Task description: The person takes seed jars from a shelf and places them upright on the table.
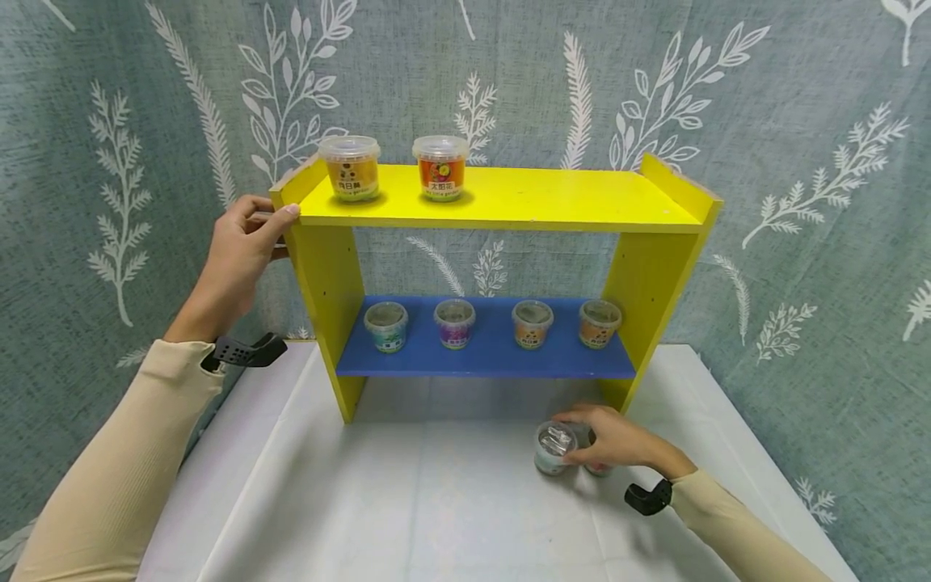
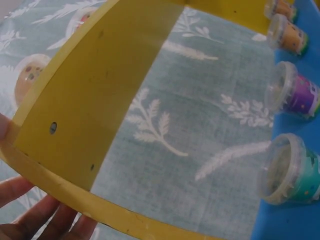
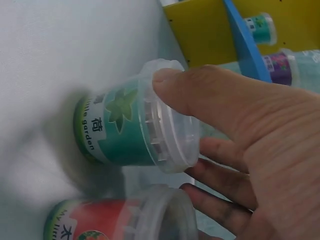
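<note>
My left hand [image 1: 246, 250] grips the top left corner of a two-tier shelf [image 1: 465, 225], thumb on the front edge and fingers behind the side panel. Low at the right, in front of the shelf, my right hand [image 1: 607, 436] holds a clear-lidded cup with a teal label [image 3: 122, 122] by its lid rim, thumb on one side and fingers at the other. That cup is close over the white table. Beside it stands a cup with a red label [image 3: 107, 220], mostly hidden under the hand in the head view.
On the yellow top board stand a yellow-orange cup [image 1: 351, 170] and a red-orange cup [image 1: 441, 170]. The blue lower board [image 1: 487, 368] carries a teal cup [image 1: 386, 327], a purple cup [image 1: 454, 325] and two orange cups. A leaf-patterned curtain [image 1: 509, 97] hangs behind the white-covered table [image 1: 451, 501].
</note>
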{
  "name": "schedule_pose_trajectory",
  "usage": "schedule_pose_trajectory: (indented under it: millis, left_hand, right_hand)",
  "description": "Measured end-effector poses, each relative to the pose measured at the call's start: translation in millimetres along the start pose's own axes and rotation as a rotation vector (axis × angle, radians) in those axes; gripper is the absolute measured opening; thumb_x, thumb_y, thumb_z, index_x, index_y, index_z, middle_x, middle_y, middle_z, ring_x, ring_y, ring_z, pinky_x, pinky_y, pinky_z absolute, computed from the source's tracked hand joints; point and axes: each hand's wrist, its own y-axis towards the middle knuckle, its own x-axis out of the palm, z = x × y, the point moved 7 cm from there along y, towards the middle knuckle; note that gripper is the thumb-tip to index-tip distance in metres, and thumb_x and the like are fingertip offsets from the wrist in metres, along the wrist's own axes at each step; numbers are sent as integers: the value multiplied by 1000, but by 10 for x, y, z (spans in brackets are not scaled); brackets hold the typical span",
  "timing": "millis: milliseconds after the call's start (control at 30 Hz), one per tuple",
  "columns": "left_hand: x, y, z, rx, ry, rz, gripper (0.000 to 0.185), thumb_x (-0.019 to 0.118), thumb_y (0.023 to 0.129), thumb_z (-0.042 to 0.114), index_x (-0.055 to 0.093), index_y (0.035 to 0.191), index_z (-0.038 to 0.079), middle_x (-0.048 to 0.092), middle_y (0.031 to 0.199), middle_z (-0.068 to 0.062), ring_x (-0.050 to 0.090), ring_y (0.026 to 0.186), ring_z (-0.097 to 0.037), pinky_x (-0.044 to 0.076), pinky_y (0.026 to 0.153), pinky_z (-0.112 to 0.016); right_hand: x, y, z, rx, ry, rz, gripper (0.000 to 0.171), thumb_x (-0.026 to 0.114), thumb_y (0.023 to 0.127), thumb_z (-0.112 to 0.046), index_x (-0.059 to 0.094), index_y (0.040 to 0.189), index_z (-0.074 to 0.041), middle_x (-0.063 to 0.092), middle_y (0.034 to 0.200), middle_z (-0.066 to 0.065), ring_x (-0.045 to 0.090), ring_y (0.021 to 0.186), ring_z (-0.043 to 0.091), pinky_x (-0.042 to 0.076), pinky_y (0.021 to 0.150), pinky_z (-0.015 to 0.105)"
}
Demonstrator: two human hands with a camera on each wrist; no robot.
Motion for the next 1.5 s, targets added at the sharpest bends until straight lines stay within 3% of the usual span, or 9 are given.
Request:
schedule_pose_trajectory:
  millis: [133, 367, 833, 1000, 1167, 1267, 1500]
  left_hand:
    - [-11, -13, 2, -3, -5, 4, 40, 62, 101, 48, 53, 125, 18, 59, 120, -1, 62, 107, -18, 53, 85, -22]
    - [-13, -14, 3, 2, -8, 0, 40, 62, 101, 47, 53, 126, 18, 58, 121, -1, 62, 108, -21, 53, 85, -20]
    - [-16, -21, 11, 15, 9, 5, 39, 61, 102, 48, 52, 125, 18, 58, 122, -1, 62, 108, -20, 53, 86, -21]
    - [-2, -2, 10, 7, -6, -10, 39, 61, 102, 47, 52, 126, 18, 58, 121, -1, 62, 108, -19, 53, 86, -21]
    - [-2, -5, 4, 4, -7, -12, 39, 61, 102, 48, 52, 125, 18, 59, 122, -1, 62, 108, -18, 53, 86, -21]
    - [-3, -6, 8, 8, -10, -9, 39, 62, 101, 47, 52, 124, 18, 60, 121, -1, 62, 108, -18, 53, 85, -21]
    - [-1, 3, -1, 9, 4, -12, 38, 61, 102, 47, 51, 125, 18, 60, 123, 0, 60, 109, -19, 53, 86, -22]
  right_hand:
    - [-54, -5, 6, -7, 35, 40, 56, 81, 90, -34, 65, 137, -9, 66, 135, 4, 63, 119, 26, 52, 99, 50]
    - [-223, -29, -49, -44, 143, 145, 46, 80, 93, -26, 66, 133, -9, 67, 130, 11, 62, 118, 36, 50, 98, 58]
    - [-551, -45, -263, -70, 164, 291, 42, 81, 91, -28, 67, 129, -18, 68, 122, -1, 67, 105, 18, 57, 89, 47]
    - [-680, -47, -360, -96, 181, 329, 40, 82, 91, -22, 67, 128, -16, 68, 121, -1, 67, 104, 18, 58, 88, 45]
    - [-780, -25, -460, -132, 219, 340, 41, 80, 92, -16, 66, 129, -5, 68, 124, 11, 66, 110, 27, 58, 90, 41]
    - [-848, -16, -515, -130, 233, 341, 40, 79, 93, -16, 66, 129, -6, 67, 125, 16, 66, 111, 28, 58, 91, 40]
    - [-1027, 0, -653, -109, 239, 360, 40, 79, 94, -17, 65, 131, -13, 67, 124, 4, 66, 111, 28, 57, 92, 41]
